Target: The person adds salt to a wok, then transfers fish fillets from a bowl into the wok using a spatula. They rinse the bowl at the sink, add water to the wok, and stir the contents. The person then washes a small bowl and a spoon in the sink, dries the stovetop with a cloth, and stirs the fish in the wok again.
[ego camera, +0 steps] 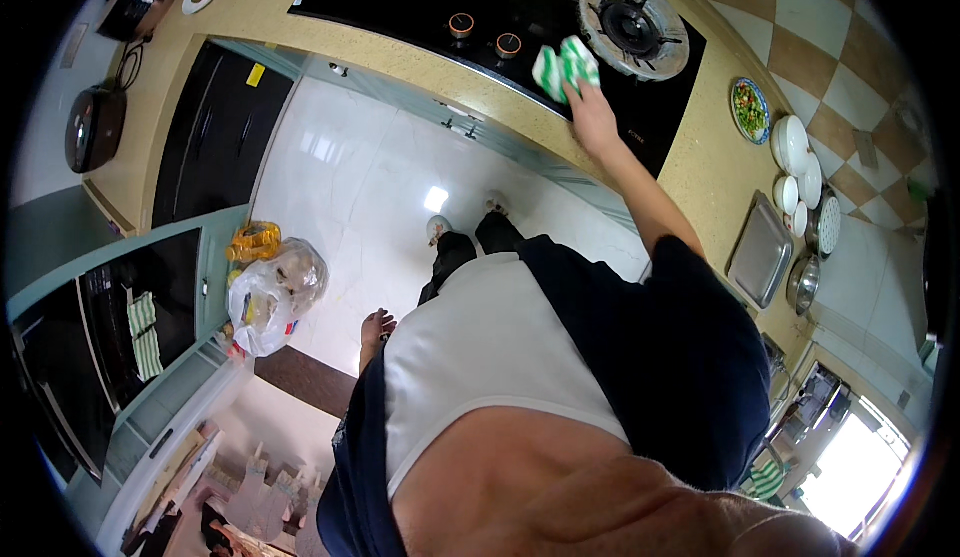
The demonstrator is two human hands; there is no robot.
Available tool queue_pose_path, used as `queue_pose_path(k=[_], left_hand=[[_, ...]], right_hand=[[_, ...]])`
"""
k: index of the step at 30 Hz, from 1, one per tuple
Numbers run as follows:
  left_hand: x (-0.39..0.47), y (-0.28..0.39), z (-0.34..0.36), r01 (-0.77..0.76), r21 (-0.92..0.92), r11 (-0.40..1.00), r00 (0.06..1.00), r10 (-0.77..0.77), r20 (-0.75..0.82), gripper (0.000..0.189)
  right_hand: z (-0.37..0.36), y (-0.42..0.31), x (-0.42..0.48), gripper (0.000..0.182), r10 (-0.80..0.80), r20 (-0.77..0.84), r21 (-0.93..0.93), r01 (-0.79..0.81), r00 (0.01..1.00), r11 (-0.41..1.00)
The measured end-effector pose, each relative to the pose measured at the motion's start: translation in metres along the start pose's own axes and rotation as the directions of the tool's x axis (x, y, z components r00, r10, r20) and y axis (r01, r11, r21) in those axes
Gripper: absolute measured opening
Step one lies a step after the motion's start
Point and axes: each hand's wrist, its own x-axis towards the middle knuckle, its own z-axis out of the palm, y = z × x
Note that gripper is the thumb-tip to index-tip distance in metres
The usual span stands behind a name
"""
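Observation:
My right hand (594, 116) grips a green-and-white striped cloth (566, 69) on the black glass cooktop (420, 13). The cloth lies just beside the round burner (634, 26) with its pan support, to the right of two control knobs (462, 26). Down at my side hangs my left hand (379, 326), its fingers somewhat apart and nothing seen in it.
On the right counter stand a plate of chopped vegetables (750, 111), white bowls (790, 144) and a metal tray (760, 251). An oil bottle (255, 241) and plastic bags (264, 306) sit on the floor at left. A rice cooker (95, 129) stands on the left counter.

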Motion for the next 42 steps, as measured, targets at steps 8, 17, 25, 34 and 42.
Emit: queue_pose_path(k=[8, 17, 25, 34, 42], left_hand=[[-0.026, 0.035, 0.013, -0.067, 0.017, 0.998, 0.998, 0.067, -0.008, 0.034], [-0.041, 0.022, 0.011, -0.053, -0.004, 0.999, 0.997, 0.053, -0.059, 0.033], [-0.064, -0.002, 0.015, -0.06, 0.007, 0.998, 0.993, 0.06, -0.103, 0.035], [0.037, -0.012, -0.06, -0.188, -0.113, 0.976, 0.982, 0.184, -0.048, 0.034], [0.114, 0.139, -0.218, -0.282, -0.255, 0.925, 0.959, 0.267, -0.091, 0.033]], right_hand=[[-0.012, 0.06, -0.093, 0.035, 0.452, -0.009, -0.144, -0.449, 0.892, 0.882], [0.012, -0.049, 0.027, 0.028, 0.148, 0.131, 0.057, -0.157, 0.98, 0.986], [0.063, -0.162, 0.153, 0.022, -0.121, 0.076, 0.243, 0.099, 0.99, 0.965], [0.121, -0.247, 0.325, 0.028, -0.098, -0.146, 0.335, 0.142, 0.984, 0.931], [0.165, -0.391, 0.49, 0.022, -0.239, 0.015, 0.191, 0.232, 0.971, 0.954]])
